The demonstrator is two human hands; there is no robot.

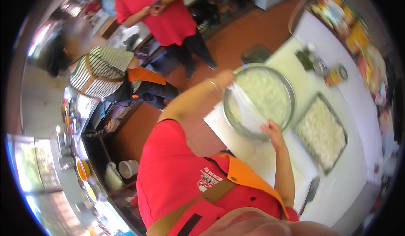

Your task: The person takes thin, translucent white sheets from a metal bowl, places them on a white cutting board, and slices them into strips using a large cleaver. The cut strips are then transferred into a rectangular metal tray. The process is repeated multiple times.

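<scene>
A large round metal basin (291,101) stands on the pale worktop, filled with a whitish, wet-looking food that I cannot identify. Across its near left part lies a thin translucent plastic sheet or film (248,106). My left hand (225,79) grips one end of the sheet at the basin's far left rim. The other end is pinched in my right hand (272,133), over the rim nearest me. Right of the basin, a rectangular metal tray (346,138) holds pale chopped or sliced food. A white cutting board (303,163) lies partly beneath the basin.
A cleaver (311,190) lies beside the board. Behind the tray are a jar with an orange label (336,76), a glass jar (320,67) and a dark green packet (304,60). Packages line the right edge. Two people, in a striped top (98,73) and a red shirt (158,11), stand across the aisle.
</scene>
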